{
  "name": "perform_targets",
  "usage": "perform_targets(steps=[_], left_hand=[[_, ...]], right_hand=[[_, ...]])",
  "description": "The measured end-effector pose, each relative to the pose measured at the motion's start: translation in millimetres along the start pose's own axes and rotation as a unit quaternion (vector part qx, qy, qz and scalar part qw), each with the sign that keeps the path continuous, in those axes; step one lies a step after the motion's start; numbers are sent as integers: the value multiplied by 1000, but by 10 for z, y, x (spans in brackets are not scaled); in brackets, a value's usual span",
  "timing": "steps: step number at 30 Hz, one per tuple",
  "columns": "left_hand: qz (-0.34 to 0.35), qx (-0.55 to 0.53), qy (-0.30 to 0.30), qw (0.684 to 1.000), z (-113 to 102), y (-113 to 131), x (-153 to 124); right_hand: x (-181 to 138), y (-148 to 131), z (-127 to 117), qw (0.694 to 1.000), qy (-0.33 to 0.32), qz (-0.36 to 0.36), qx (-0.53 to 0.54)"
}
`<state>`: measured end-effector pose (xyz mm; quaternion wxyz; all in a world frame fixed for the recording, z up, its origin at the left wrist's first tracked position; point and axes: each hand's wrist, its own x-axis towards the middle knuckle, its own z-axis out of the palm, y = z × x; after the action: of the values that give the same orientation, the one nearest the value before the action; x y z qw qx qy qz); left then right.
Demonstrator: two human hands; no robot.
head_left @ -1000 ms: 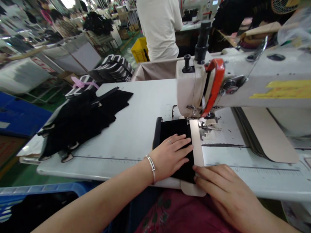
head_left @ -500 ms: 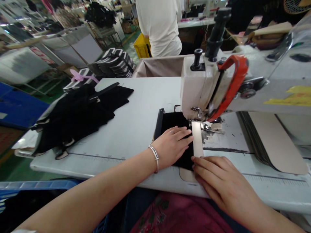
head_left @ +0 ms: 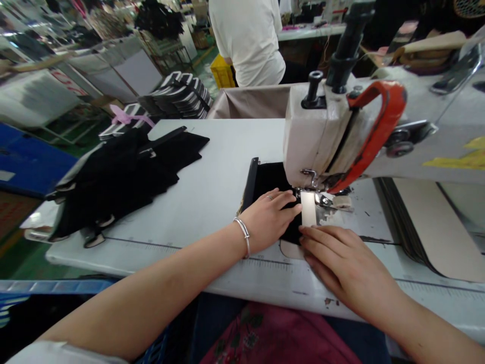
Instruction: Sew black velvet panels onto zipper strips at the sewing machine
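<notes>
My left hand [head_left: 271, 220] lies flat with fingers spread on a black fabric piece [head_left: 271, 175], pressing it to the table. Under the fabric, a beige panel [head_left: 308, 208] shows as a strip along the right side and a rounded corner at the near end. My right hand [head_left: 335, 258] rests at that strip's right edge, fingers stretched out and close together; its thumb is mostly hidden. Both layers run under the presser foot of a sewing machine [head_left: 306, 131]. A dark stiff bar [head_left: 250, 184] borders the fabric's left side.
A pile of black fabric pieces [head_left: 113, 177] lies on the table's left. Stacked beige panels [head_left: 435, 222] stand under the machine arm at right. A blue crate [head_left: 56, 286] is at lower left. Beyond the table are a fabric-lined bin [head_left: 250, 101] and a person in a white shirt [head_left: 248, 40].
The black fabric and beige panel have moved away from me, further under the presser foot. Both hands have moved forward with them. The view has shifted slightly.
</notes>
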<state>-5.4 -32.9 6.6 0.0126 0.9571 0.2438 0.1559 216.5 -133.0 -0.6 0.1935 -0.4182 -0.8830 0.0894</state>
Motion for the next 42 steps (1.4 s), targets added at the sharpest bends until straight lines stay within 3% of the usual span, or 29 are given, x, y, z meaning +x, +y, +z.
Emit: perform_targets(steps=[7, 12, 19, 42], left_hand=[[18, -80, 65, 995, -26, 34, -139], [73, -65, 58, 993, -34, 76, -153], [82, -66, 65, 992, -14, 68, -165], [66, -1, 64, 996, 27, -126, 32]], right_hand=[[68, 114, 24, 999, 34, 6, 12], [16, 129, 55, 997, 74, 5, 11], [4, 131, 53, 999, 43, -11, -18], [207, 259, 12, 999, 32, 0, -42]])
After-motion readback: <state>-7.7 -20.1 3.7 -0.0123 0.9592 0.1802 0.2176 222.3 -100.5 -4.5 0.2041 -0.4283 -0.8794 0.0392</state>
